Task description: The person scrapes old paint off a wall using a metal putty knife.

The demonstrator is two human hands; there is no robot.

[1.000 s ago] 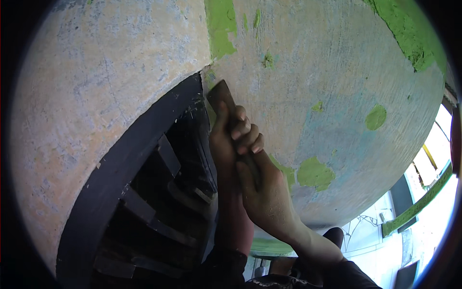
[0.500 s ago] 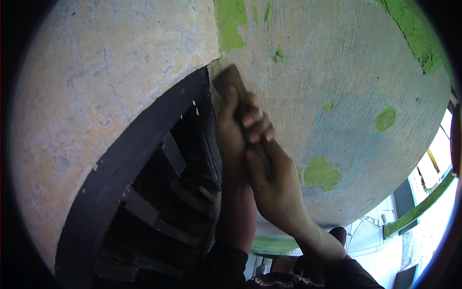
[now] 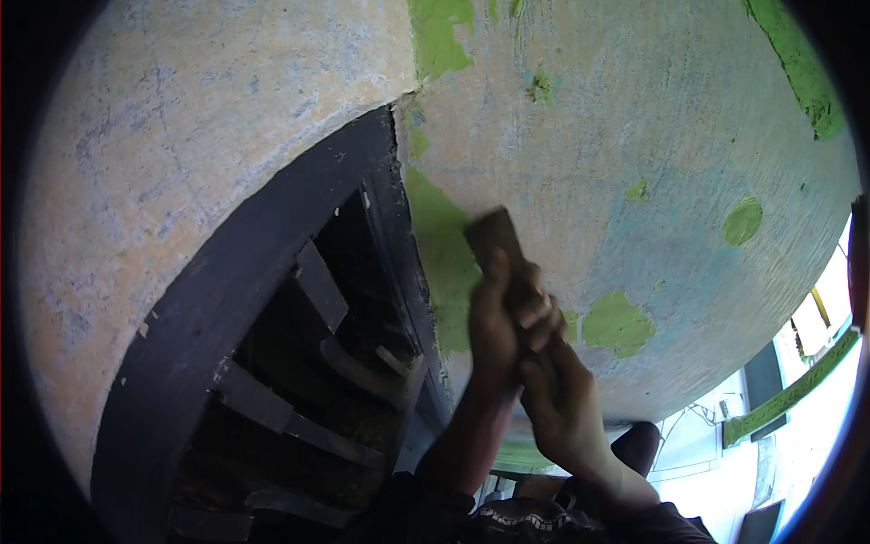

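Scraper [image 3: 494,238] has moved down, away fr. blk. frame [image 3: 258,249]'s top corner, since half a sec. ago. It's now at rt. edge of green paint patch [image 3: 437,227], L hand [image 3: 490,319] wrapped round it, R hand [image 3: 569,401] clasping it lower down.

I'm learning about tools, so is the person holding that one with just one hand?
No, the left hand and the right hand both grip the tool.

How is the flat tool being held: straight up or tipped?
Tipped: in this view the flat tool slants up and left, the right hand gripping lower, the left hand higher.
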